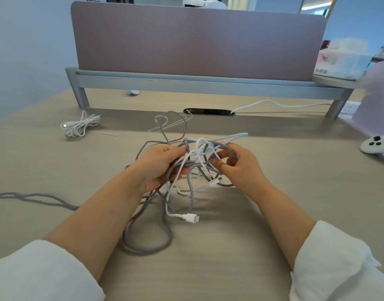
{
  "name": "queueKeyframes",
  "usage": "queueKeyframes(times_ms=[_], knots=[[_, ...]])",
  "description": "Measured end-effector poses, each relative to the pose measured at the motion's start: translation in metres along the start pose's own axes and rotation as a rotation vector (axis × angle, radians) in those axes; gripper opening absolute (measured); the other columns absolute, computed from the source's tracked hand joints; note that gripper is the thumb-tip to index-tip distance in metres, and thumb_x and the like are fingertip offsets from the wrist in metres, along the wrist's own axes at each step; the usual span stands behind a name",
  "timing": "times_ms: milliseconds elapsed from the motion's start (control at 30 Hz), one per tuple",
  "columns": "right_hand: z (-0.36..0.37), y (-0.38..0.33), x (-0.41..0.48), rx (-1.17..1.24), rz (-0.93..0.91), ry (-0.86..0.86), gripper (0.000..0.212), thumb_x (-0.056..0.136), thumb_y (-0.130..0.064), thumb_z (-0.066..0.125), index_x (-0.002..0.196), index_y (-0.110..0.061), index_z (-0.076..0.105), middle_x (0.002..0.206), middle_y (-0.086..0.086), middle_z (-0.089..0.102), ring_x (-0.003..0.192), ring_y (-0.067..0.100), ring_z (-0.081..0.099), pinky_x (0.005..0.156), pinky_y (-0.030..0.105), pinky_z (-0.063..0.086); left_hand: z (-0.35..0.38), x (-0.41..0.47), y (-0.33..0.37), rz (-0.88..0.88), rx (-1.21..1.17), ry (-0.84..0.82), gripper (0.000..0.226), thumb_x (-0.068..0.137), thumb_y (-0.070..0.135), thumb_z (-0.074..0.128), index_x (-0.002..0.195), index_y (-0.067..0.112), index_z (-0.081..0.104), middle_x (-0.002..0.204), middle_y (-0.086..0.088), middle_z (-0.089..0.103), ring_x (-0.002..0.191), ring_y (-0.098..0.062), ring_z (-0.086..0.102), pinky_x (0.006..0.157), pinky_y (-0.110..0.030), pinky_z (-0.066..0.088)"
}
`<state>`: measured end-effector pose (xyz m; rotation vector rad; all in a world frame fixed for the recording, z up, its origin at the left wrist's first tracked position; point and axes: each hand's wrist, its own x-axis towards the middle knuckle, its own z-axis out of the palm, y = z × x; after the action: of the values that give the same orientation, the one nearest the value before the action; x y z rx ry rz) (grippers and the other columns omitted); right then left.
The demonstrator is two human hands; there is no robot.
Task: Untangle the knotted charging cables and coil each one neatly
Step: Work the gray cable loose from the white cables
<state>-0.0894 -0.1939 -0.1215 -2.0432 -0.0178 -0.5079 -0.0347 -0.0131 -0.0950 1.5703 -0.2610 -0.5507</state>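
Sleeves (pixel 34 272), white, frame the bottom edge, and bare forearms reach to the knot (pixel 197 161), which is held just above the desk (pixel 219 268) near its middle. Fingers of the left hand (pixel 162 164) are curled round a bunch of grey and white strands. The right hand (pixel 241 166) pinches a grey loop between thumb and fingertips.

I judge the task well short of halfway. One white bundle (pixel 80 126) lies apart at the far left, gathered and seemingly finished, though it looks loose. The rest is still knotted: a grey cable (pixel 147 235) hangs from the knot in a big loop on the desk, and a white plug (pixel 192 218) dangles free beside it. Every strand here is yet to be separated and coiled.

The desk is pale wood-grain, backed by a mauve divider (pixel 197 40) on a grey rail. A white lead (pixel 273 103) runs from a dark slot (pixel 208 111). A white controller (pixel 375 144) sits at the right edge; a blurred box (pixel 342 59), possibly tissues, lies beyond.
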Motion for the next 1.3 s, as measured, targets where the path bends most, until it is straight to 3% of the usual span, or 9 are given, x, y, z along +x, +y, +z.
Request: queueKeyframes(times_ms=[133, 333, 467, 667, 767, 867, 1000, 1133, 1300], knots=[[-0.002, -0.001, 0.0, 0.124, -0.102, -0.038, 0.048, 0.085, -0.005, 0.063, 0.112, -0.045, 0.055, 0.06, -0.001, 0.045, 0.053, 0.01, 0.032, 0.055, 0.018, 0.034, -0.008, 0.007, -0.005, -0.102, -0.047, -0.025, 0.026, 0.092, 0.03, 0.055, 0.081, 0.007, 0.062, 0.064, -0.007, 0.058, 0.046, -0.01, 0.053, 0.043, -0.019, 0.047], [-0.004, 0.003, 0.001, -0.101, -0.228, 0.07, 0.04, 0.081, 0.0, 0.063, 0.105, -0.031, 0.067, 0.054, -0.022, 0.051, 0.045, 0.006, 0.036, 0.05, 0.009, 0.028, -0.007, 0.007, -0.004, -0.138, -0.38, 0.069, 0.022, 0.09, 0.017, 0.05, 0.072, 0.006, 0.056, 0.056, -0.006, 0.064, 0.043, -0.01, 0.061, 0.044, -0.017, 0.049], [-0.01, 0.009, 0.003, -0.272, -0.268, 0.158, 0.022, 0.08, -0.012, 0.059, 0.092, -0.022, 0.075, 0.053, -0.018, 0.054, 0.052, 0.009, 0.04, 0.051, 0.023, 0.034, -0.008, 0.003, 0.002, -0.117, -0.398, -0.005, 0.023, 0.09, 0.003, 0.036, 0.075, -0.005, 0.052, 0.057, -0.013, 0.067, 0.046, -0.013, 0.064, 0.046, -0.019, 0.052], [-0.009, 0.009, 0.003, -0.117, -0.297, 0.099, 0.038, 0.077, -0.008, 0.052, 0.107, -0.024, 0.07, 0.064, -0.016, 0.06, 0.054, 0.009, 0.041, 0.055, 0.035, 0.044, -0.02, 0.001, 0.002, -0.089, -0.359, -0.133, 0.036, 0.092, -0.003, 0.036, 0.126, -0.014, 0.04, 0.098, -0.022, 0.066, 0.07, -0.018, 0.07, 0.062, -0.022, 0.058], [-0.01, 0.01, 0.003, -0.06, -0.301, 0.083, 0.031, 0.077, -0.01, 0.057, 0.103, -0.018, 0.071, 0.076, -0.032, 0.064, 0.06, 0.002, 0.051, 0.058, 0.031, 0.046, -0.021, 0.0, 0.001, -0.06, -0.388, -0.173, 0.015, 0.09, -0.001, 0.04, 0.102, -0.001, 0.049, 0.093, -0.017, 0.07, 0.07, -0.016, 0.07, 0.064, -0.022, 0.057], [-0.01, 0.011, 0.004, -0.188, -0.321, 0.081, 0.024, 0.075, -0.025, 0.064, 0.094, -0.015, 0.075, 0.07, -0.003, 0.068, 0.056, 0.007, 0.046, 0.052, 0.026, 0.036, -0.019, -0.001, 0.001, -0.025, -0.45, -0.151, 0.014, 0.092, -0.002, 0.04, 0.101, 0.004, 0.048, 0.084, -0.014, 0.072, 0.068, -0.015, 0.07, 0.056, -0.021, 0.057], [-0.011, 0.011, 0.004, -0.195, -0.345, 0.016, 0.016, 0.075, -0.025, 0.065, 0.072, -0.011, 0.074, 0.058, -0.022, 0.056, 0.056, 0.0, 0.05, 0.054, 0.013, 0.032, -0.014, 0.001, 0.001, 0.011, -0.404, -0.058, 0.01, 0.093, 0.006, 0.045, 0.096, 0.006, 0.055, 0.07, -0.007, 0.07, 0.058, -0.009, 0.067, 0.05, -0.018, 0.054], [-0.009, 0.009, 0.003, -0.078, -0.174, -0.115, 0.034, 0.084, -0.019, 0.067, 0.051, -0.028, 0.061, 0.048, -0.013, 0.042, 0.049, 0.002, 0.035, 0.05, 0.013, 0.027, -0.01, 0.003, 0.0, 0.073, -0.18, 0.042, 0.013, 0.095, 0.017, 0.047, 0.086, 0.013, 0.056, 0.058, 0.007, 0.066, 0.051, 0.0, 0.061, 0.045, -0.014, 0.048], [-0.008, 0.003, 0.001, 0.254, 0.022, -0.125, 0.023, 0.092, -0.008, 0.052, 0.073, -0.016, 0.063, 0.065, -0.005, 0.061, 0.059, 0.0, 0.053, 0.061, 0.014, 0.043, -0.004, 0.002, 0.004, 0.07, -0.324, 0.069, 0.015, 0.098, 0.013, 0.04, 0.085, 0.014, 0.048, 0.056, 0.002, 0.065, 0.05, -0.008, 0.064, 0.049, -0.023, 0.055]])
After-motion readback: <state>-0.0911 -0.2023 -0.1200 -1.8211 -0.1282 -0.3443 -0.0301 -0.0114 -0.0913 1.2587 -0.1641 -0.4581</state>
